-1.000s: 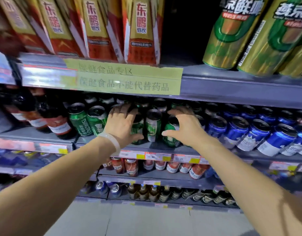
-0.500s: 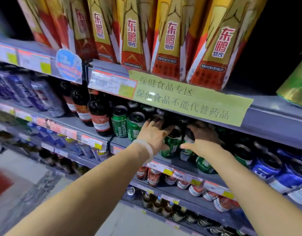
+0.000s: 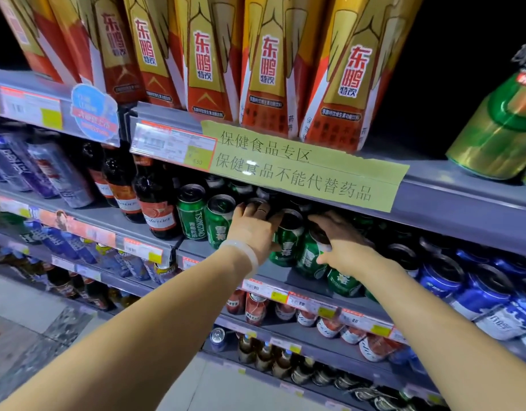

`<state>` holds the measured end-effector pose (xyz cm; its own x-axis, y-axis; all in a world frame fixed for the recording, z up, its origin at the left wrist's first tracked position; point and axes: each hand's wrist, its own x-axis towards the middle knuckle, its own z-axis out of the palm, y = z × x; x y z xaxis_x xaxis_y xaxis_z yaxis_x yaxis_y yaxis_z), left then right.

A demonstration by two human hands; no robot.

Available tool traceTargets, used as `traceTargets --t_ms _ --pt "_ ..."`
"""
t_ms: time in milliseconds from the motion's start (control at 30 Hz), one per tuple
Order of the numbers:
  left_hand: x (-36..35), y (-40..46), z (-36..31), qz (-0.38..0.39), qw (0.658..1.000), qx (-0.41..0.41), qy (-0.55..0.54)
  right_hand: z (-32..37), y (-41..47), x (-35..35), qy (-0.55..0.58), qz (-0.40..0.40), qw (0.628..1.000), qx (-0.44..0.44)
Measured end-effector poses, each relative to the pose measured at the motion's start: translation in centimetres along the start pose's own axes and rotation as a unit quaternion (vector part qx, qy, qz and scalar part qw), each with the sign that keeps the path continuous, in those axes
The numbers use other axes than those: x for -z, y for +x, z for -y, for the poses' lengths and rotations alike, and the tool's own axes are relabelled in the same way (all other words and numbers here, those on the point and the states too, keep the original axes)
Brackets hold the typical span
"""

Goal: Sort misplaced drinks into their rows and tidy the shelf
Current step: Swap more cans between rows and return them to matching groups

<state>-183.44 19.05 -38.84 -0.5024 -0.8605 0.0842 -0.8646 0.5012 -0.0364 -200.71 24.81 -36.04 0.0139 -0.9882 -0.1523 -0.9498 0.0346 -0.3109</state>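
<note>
Green beer cans (image 3: 192,216) stand in rows on the middle shelf (image 3: 275,274). My left hand (image 3: 251,229), with a pale band on the wrist, reaches into those rows; its fingers curl over the top of a green can it mostly hides. A tilted green can (image 3: 288,237) leans between my hands, touching the left palm. My right hand (image 3: 343,246) grips the top of another tilted green can (image 3: 307,258), thumb on its side. More green cans sit in shadow behind.
Brown bottles (image 3: 155,203) stand left of the green cans and blue cans (image 3: 478,295) right. A yellow-green paper notice (image 3: 306,170) hangs from the upper shelf edge just above my hands. Gold-and-red cartons (image 3: 270,63) and a big green-gold can (image 3: 499,126) stand above; red-and-white cans (image 3: 256,307) below.
My view has swung left and closer to the shelf. Both hands have gone deeper among the green cans, and two cans by them now lean.
</note>
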Motion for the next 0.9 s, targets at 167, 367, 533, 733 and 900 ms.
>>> traceTargets --t_ms 167,367,533,733,900 --pt "0.3 0.6 -0.4 -0.032 0.998 -0.001 -0.056 1.2 0.0 0.8 -0.069 -0.031 0.995 -0.060" --pt "0.1 -0.6 2.1 -0.016 0.994 -0.048 -0.099 4.4 0.7 0.5 0.000 -0.028 0.995 -0.099" --pt "1.0 -5.2 8.9 -0.055 0.974 -0.131 -0.177 11.5 2.0 -1.3 0.069 -0.155 0.984 -0.046" --pt "-0.6 -10.3 21.6 -0.036 0.978 -0.112 -0.172 23.4 5.3 -5.5 0.121 -0.170 0.978 -0.012" --pt "-2.2 -12.2 30.5 -0.024 0.987 -0.011 -0.161 30.6 6.2 -8.9 0.184 -0.156 0.970 -0.002"
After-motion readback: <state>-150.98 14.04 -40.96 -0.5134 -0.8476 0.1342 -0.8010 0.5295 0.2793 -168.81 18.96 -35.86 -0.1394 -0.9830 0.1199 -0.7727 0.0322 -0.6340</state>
